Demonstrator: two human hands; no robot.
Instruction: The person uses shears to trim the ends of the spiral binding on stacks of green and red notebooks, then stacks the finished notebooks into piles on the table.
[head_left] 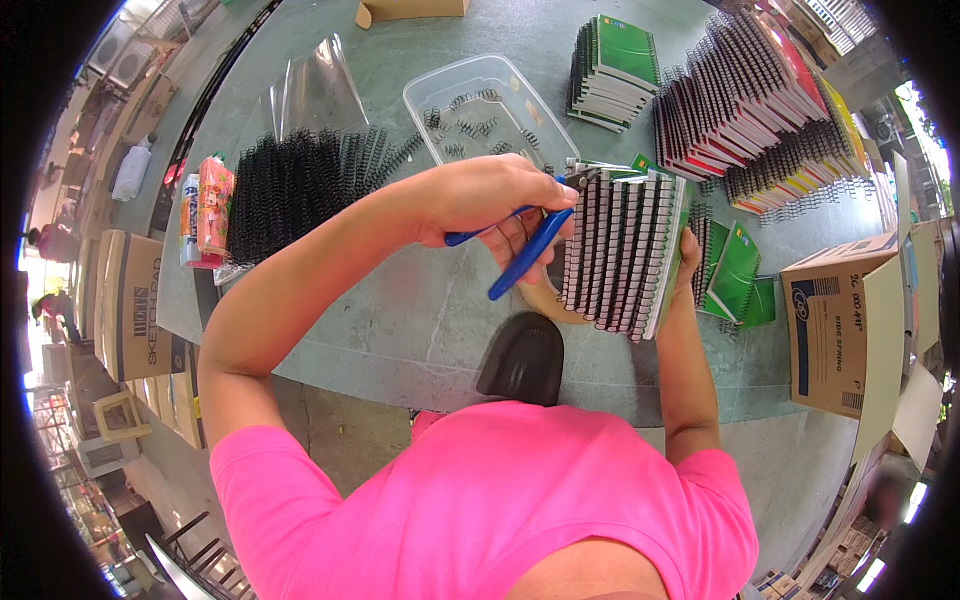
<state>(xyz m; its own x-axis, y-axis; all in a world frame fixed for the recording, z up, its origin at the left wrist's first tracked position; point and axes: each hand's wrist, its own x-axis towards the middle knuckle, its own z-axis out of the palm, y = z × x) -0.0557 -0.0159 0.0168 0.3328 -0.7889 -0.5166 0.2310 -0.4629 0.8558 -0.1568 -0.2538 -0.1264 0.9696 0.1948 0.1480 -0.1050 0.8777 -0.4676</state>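
Observation:
My left hand (495, 192) is closed around a pair of pliers with blue handles (532, 254). The handles are spread, and the dark jaws touch or nearly touch the top left corner of a stack of spiral-bound notebooks (617, 250). My right hand (688, 262) grips that stack from its right side, with most of its fingers hidden. The stack is held with its black wire spines facing me, and a green cover shows at its right. Beyond my left hand, a clear plastic tub (487, 72) contains several short pieces of black coil.
Black spiral coils (290, 195) lie heaped at the left, near a clear plastic sheet (318, 92). Green notebooks (615, 70) and tall red-covered stacks (740, 95) stand at the far right. More green notebooks (735, 270) lie before an open cardboard box (838, 325). A dark rounded object (525, 358) is near me.

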